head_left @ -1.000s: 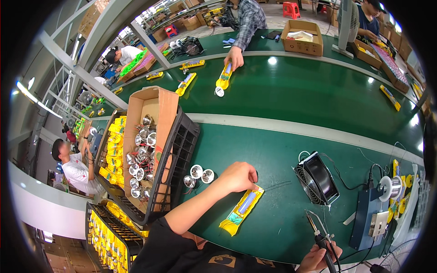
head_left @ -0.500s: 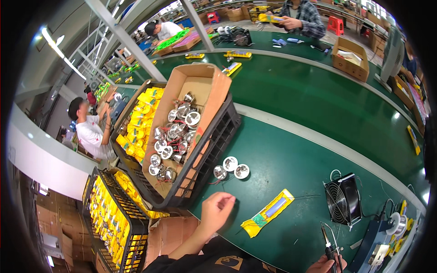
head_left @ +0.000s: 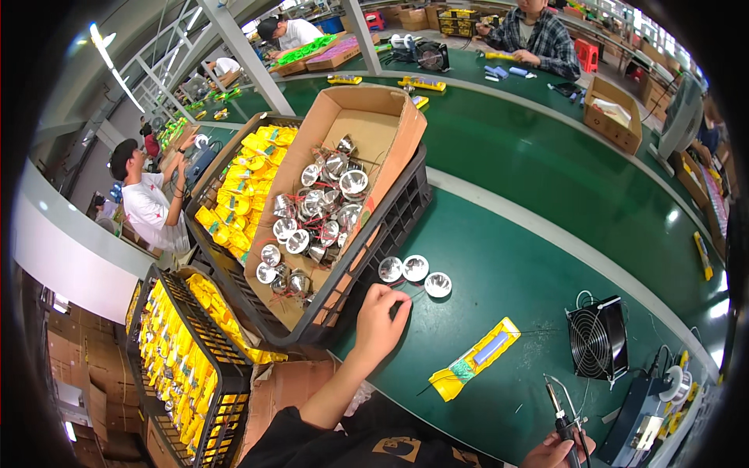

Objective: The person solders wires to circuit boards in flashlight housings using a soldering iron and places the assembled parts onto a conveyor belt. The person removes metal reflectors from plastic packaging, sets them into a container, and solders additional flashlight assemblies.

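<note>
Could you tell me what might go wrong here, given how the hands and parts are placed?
The left hand reaches toward three loose silver reflectors near the black crate; a careless sweep could scatter them or snag their thin wires. The right hand holds a soldering iron at the frame's edge, outside the person's apparent focus, so its tip might touch the yellow part or nearby cables.

Three round silver reflectors (head_left: pixel 415 270) clustered on the green table, thin black soldering iron (head_left: pixel 560 416) upright, gripped.

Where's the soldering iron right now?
In the head view, the black-handled soldering iron is at the lower right, held tip-up in the right hand, just below the small black fan on the green table.
</note>
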Action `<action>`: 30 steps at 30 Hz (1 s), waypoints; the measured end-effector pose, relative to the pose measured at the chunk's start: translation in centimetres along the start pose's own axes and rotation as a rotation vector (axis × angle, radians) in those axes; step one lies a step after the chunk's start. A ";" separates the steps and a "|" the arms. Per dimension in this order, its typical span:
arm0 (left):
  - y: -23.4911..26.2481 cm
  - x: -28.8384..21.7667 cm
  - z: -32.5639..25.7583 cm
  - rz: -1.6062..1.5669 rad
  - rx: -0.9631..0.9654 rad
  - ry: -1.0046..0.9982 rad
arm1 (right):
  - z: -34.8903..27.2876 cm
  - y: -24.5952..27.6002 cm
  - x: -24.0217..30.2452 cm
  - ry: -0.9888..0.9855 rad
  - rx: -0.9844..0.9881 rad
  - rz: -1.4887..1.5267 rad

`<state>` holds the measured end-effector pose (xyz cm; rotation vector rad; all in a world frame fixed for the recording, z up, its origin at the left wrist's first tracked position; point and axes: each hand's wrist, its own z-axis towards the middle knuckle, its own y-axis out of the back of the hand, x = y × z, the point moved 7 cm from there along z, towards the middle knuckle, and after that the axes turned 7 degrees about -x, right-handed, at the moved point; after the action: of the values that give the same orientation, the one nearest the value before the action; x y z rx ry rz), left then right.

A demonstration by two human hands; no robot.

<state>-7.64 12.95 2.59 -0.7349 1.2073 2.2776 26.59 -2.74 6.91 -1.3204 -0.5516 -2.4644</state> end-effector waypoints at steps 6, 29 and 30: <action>0.2 0.8 -1.5 -0.514 -0.060 0.170 | -0.9 -0.5 -0.8 0.160 0.076 -0.118; 1.4 -5.0 -7.7 -0.564 0.227 0.165 | -2.3 -2.9 -2.3 -0.200 0.163 0.488; 0.9 -5.0 -7.7 -0.623 0.328 0.262 | -2.3 -2.8 -2.3 -0.184 0.163 0.475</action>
<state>-2.58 5.29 2.67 -1.1144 1.2070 1.4720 24.99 -1.13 3.23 -1.4252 -0.4104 -1.8919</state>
